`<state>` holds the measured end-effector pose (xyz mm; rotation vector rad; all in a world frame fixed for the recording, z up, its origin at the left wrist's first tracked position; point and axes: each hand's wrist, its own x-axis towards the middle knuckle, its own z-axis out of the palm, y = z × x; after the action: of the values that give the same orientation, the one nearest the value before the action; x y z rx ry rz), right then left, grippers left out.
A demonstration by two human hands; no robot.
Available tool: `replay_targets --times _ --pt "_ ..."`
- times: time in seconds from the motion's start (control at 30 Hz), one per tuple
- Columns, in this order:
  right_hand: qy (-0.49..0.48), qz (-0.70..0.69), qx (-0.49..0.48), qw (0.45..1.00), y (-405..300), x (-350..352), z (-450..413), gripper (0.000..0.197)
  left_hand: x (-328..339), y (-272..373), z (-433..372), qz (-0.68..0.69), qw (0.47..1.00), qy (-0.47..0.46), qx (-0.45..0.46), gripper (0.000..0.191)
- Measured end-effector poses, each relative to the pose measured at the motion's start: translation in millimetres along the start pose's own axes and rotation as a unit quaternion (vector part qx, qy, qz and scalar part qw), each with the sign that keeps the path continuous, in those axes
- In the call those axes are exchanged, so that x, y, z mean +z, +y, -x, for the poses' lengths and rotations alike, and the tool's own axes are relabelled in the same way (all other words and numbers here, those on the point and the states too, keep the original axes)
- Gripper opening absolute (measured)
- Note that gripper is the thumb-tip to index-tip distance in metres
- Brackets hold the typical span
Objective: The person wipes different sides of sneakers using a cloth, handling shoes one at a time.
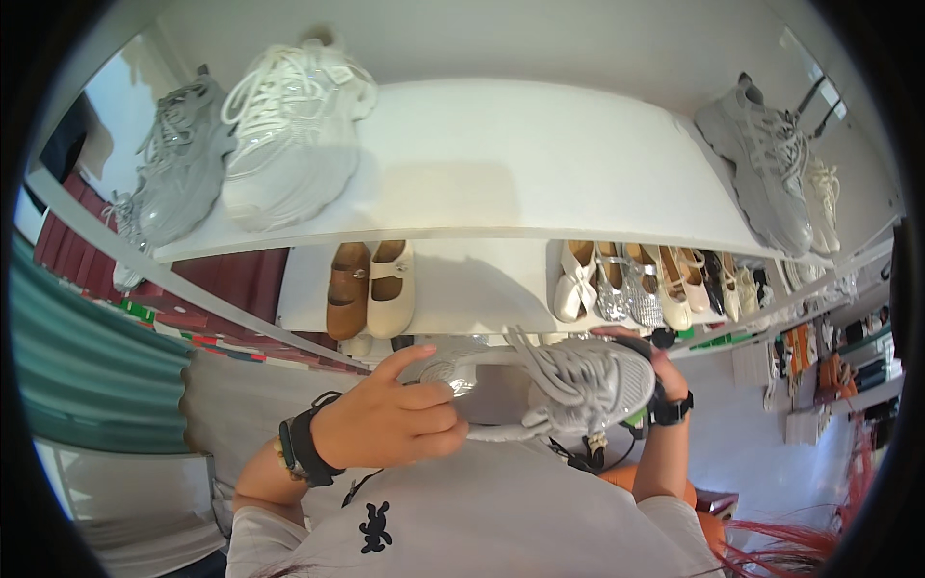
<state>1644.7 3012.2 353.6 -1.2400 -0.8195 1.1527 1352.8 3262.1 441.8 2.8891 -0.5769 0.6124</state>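
A grey lace-up sneaker (592, 383) lies sideways in front of my chest, its toe towards the right and its opening towards the left. My left hand (397, 419) is at the heel end, fingers bent over the collar, with a shiny clear patch beside the fingertips. The toe end rests in my right hand (668, 372), which is partly hidden behind the shoe. Above, the white shelf (578, 166) bears a white chunky sneaker (289, 144) and a grey sneaker (184, 159) at the left, and another grey sneaker (766, 166) at the right.
On the lower shelf (470, 289) stand a brown strapped shoe (348, 311), a cream one (390, 303) and a row of dress shoes (643, 289). Dark red boxes (224, 289) are stacked at the left near a green curtain (87, 361). A metal shelf frame crosses both sides.
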Motion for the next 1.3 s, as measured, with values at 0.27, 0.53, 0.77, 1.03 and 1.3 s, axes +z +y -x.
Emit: replay_targets --times 0.27,0.53,0.77,1.03,1.3 --pt "-0.036 -0.024 -0.064 0.997 -38 11 12 0.105 -64 -1 -24 -0.141 0.988 0.049 0.028 0.014" --pt "0.166 -0.030 -0.132 0.977 -47 45 5 0.099 -84 -32 -80 -0.278 0.932 0.230 -0.022 0.025" --pt "0.246 -0.119 -0.169 0.947 -69 96 -23 0.065 -52 -41 -98 0.017 0.961 0.258 -0.102 0.057" --pt "0.163 -0.167 -0.147 0.961 -115 146 -46 0.060 -8 -26 -95 0.141 0.956 0.179 -0.186 0.088" --pt "0.157 -0.053 -0.146 0.975 -119 137 -99 0.069 -6 -61 -89 0.186 0.924 0.213 -0.258 0.071"
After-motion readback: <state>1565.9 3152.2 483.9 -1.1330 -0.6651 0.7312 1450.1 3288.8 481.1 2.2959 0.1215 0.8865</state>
